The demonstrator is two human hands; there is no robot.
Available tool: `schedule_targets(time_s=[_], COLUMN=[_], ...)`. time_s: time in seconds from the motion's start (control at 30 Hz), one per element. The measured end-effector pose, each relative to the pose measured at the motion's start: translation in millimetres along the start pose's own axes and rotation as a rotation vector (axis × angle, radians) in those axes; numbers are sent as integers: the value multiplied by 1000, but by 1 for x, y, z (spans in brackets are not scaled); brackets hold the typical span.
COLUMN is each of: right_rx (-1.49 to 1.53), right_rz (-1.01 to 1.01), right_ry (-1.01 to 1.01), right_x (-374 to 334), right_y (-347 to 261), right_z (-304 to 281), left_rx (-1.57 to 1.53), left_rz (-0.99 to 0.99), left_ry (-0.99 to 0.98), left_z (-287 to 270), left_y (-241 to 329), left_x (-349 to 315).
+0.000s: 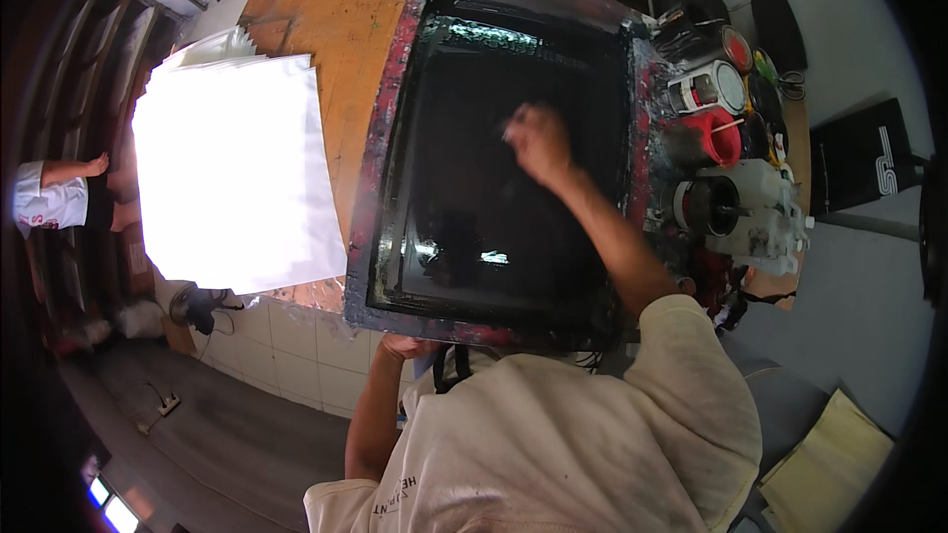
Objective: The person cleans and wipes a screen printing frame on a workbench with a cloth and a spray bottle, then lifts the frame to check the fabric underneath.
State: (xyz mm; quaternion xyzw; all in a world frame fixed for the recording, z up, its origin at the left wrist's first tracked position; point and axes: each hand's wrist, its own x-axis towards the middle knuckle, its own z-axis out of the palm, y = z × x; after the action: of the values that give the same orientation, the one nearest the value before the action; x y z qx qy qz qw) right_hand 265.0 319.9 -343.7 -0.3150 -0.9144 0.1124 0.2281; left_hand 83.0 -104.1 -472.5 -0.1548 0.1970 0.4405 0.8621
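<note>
A large screen printing frame (367,247) with red and dark paint stains on its border lies on the wooden table. Its dark mesh (474,207) has glossy, wet-looking patches near the far and near ends. Over the middle of the mesh is my right hand (541,146), closed and smeared by motion. Something small shows at its fingertips, too blurred to name. My left hand (407,345) is low at the frame's near edge, with its fingers mostly hidden there.
A tall stack of white sheets (237,168) stands left on the wooden table (331,0). Paint cans (706,89), a red tub (721,136), a dark-mouthed can (716,205) and a whitish plastic jug (775,222) crowd the right edge. Another person (54,192) is at far left.
</note>
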Motion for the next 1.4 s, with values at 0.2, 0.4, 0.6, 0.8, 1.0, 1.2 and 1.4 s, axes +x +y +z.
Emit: schedule_targets(time_s=[0.2, 0.4, 0.6, 0.8, 1.0, 1.2, 1.4], right_rx=[65, 42, -106, 41, -102, 121, -145], right_rz=[3, -208, 118, -161, 303, 27, 284], right_ry=[-7, -222, 280, -125, 85, 34, 250], right_x=[-15, -67, 20, -84, -86, -120, -77], right_y=[-24, -63, 46, -90, 16, -76, -7], right_z=[0, -11, 5, -11, -51, -5, -38], left_rx=[284, 80, 309, 410, 478, 483, 457], left_rz=[104, 24, 48, 151, 57, 93, 177], left_ry=[-74, -55, -192, -177, -242, -304, -280], left_z=[80, 28, 23, 102, 61, 70, 98], left_y=[10, 1, 13, 7, 14, 18, 14], left_x=[1, -7, -2, 0, 0, 3, 0])
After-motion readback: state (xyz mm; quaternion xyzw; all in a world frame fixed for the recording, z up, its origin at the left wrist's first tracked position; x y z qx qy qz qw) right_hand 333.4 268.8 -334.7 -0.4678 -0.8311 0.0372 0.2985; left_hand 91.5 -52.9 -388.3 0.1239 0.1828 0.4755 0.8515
